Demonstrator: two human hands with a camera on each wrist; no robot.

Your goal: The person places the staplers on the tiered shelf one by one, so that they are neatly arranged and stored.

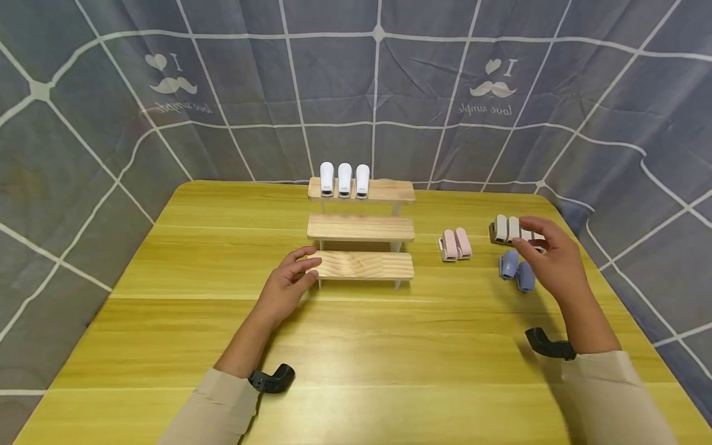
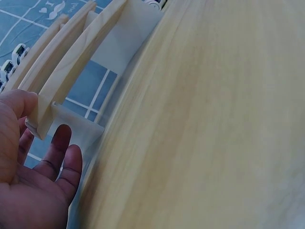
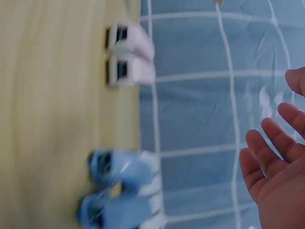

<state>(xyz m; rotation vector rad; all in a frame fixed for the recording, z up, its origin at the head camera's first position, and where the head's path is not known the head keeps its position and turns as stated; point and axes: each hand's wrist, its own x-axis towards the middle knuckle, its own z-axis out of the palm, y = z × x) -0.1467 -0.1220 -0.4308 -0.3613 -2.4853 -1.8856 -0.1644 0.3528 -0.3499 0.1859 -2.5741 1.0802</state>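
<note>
Three white mini staplers [image 1: 345,180] stand in a row on the top step of a three-tier wooden shelf [image 1: 361,228]. My left hand [image 1: 286,287] is at the left end of the lowest step, fingers loosely bent; in the left wrist view its thumb [image 2: 24,102] lies by the board's end. My right hand [image 1: 550,259] hovers at the right, thumb and forefinger apart, nothing visible between them. Behind and partly hidden by it is a row of pale grey-white staplers [image 1: 501,228]. Two blue staplers [image 1: 508,264] lie just left of that hand, and two pink staplers [image 1: 456,244] farther left.
The shelf stands near the back of a yellow wood-grain table [image 1: 361,358]. A grey-blue curtain [image 1: 334,80] with white grid lines hangs behind the table and along both sides. Each wrist wears a black strap mount [image 1: 272,379].
</note>
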